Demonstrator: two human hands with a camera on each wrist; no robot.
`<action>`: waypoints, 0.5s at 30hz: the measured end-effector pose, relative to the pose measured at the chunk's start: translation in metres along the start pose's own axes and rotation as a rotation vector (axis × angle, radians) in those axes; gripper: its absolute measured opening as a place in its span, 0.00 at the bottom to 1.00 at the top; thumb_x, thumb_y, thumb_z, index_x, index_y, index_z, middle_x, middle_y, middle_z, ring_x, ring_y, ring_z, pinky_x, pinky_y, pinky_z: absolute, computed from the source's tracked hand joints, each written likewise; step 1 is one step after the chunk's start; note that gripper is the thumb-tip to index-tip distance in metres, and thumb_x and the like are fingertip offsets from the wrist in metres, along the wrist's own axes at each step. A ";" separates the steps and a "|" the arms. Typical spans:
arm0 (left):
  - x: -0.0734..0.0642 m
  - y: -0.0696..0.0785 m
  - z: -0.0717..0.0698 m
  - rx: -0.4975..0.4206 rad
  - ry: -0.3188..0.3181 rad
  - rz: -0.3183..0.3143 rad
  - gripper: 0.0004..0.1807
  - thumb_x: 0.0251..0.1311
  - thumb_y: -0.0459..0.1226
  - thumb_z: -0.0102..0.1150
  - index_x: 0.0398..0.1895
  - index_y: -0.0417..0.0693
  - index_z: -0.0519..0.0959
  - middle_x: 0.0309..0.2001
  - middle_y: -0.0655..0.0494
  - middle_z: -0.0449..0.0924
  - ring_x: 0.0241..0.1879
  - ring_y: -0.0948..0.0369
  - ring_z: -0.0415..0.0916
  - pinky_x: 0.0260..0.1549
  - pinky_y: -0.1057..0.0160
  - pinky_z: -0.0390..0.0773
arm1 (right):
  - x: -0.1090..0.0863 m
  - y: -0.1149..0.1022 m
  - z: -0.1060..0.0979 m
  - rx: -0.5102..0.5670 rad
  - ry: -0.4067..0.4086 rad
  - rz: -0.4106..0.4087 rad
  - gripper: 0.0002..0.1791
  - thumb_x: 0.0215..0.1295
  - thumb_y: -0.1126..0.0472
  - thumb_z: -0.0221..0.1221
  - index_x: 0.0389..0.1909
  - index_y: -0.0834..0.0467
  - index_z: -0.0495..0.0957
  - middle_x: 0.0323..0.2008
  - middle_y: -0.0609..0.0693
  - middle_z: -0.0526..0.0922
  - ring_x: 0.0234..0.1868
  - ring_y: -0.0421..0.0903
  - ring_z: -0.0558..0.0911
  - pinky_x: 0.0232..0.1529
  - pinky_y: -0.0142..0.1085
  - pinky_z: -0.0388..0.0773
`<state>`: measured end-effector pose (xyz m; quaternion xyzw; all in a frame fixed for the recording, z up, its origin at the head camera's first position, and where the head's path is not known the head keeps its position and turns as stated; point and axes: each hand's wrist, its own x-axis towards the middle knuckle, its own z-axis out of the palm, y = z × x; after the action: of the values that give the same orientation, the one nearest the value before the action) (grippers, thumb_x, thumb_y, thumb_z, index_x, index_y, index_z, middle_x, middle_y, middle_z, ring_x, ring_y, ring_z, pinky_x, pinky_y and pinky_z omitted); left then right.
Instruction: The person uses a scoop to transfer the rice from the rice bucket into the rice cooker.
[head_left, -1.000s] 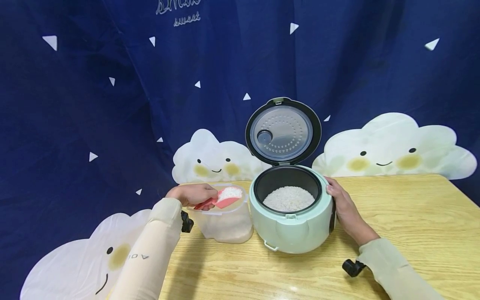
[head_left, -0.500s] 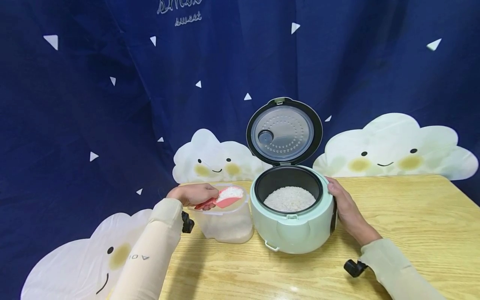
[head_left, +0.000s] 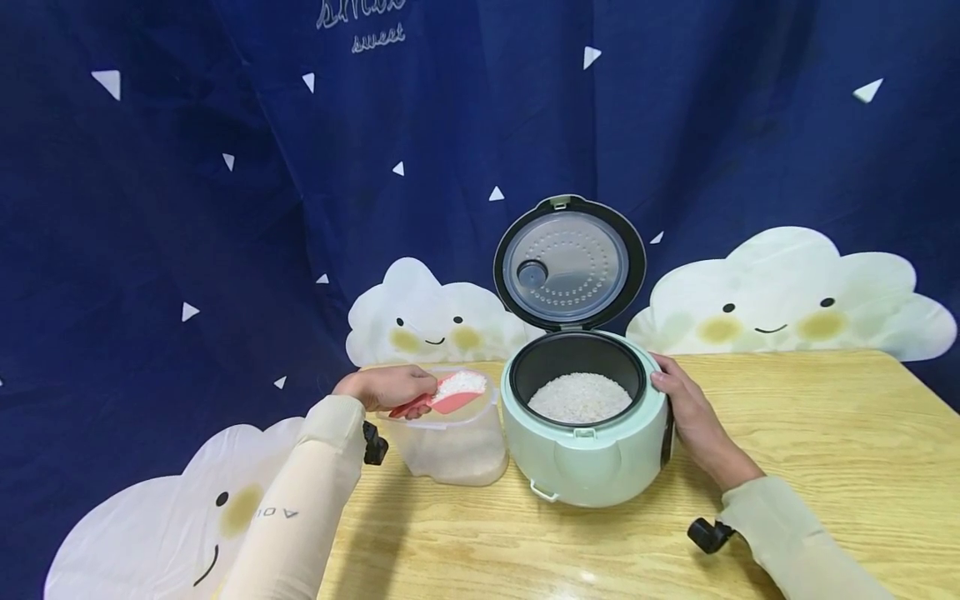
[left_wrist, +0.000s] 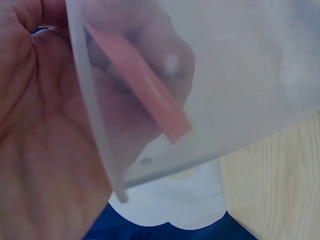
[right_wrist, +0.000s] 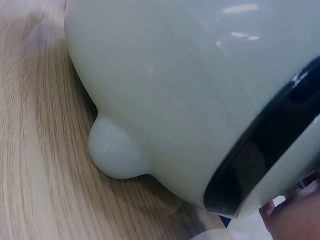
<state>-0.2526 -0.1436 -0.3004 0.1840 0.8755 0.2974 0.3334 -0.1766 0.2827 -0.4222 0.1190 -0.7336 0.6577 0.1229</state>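
Note:
My left hand [head_left: 393, 390] grips the handle of a red scoop [head_left: 456, 403] heaped with white rice [head_left: 462, 383], held at the mouth of a translucent plastic container [head_left: 450, 454]. Through the container's wall, the left wrist view shows the scoop's handle [left_wrist: 145, 90] and my curled fingers. A mint-green rice cooker [head_left: 585, 467] stands to the right with its lid [head_left: 566, 262] raised and white rice [head_left: 581, 397] in its black inner pot. My right hand [head_left: 690, 417] rests against the cooker's right side, thumb near the rim. In the right wrist view the cooker body [right_wrist: 150, 85] fills most of the picture.
Both vessels stand side by side on a wood-grain table [head_left: 810, 467]. Behind it hangs a dark blue curtain [head_left: 420, 125] with white triangles and smiling clouds. Black camera mounts [head_left: 708, 535] sit at both wrists.
Almost nothing differs: the left hand and the rice-filled scoop stay at the container's mouth, and the right hand stays on the cooker. The whole view shifts very slightly.

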 end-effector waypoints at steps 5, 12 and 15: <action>0.001 0.001 -0.001 -0.032 -0.005 -0.010 0.17 0.69 0.37 0.38 0.21 0.49 0.72 0.20 0.61 0.68 0.18 0.66 0.60 0.18 0.70 0.57 | -0.001 -0.001 0.000 -0.020 0.003 0.016 0.29 0.81 0.48 0.40 0.75 0.59 0.63 0.59 0.23 0.73 0.62 0.22 0.68 0.60 0.13 0.58; 0.002 0.006 -0.005 -0.041 -0.002 -0.009 0.17 0.68 0.37 0.38 0.22 0.49 0.72 0.19 0.60 0.68 0.19 0.65 0.62 0.19 0.69 0.60 | -0.001 -0.002 0.001 -0.021 0.002 0.007 0.30 0.81 0.48 0.39 0.75 0.60 0.63 0.59 0.24 0.73 0.62 0.23 0.68 0.60 0.13 0.59; 0.001 0.010 -0.008 -0.023 -0.007 -0.002 0.16 0.69 0.37 0.38 0.22 0.49 0.72 0.19 0.60 0.68 0.19 0.65 0.62 0.18 0.69 0.59 | -0.001 -0.002 0.001 -0.014 0.002 0.000 0.29 0.82 0.49 0.39 0.74 0.61 0.63 0.58 0.24 0.73 0.62 0.23 0.69 0.61 0.13 0.59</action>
<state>-0.2578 -0.1387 -0.2892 0.1804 0.8709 0.3067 0.3390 -0.1747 0.2811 -0.4213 0.1175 -0.7379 0.6528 0.1246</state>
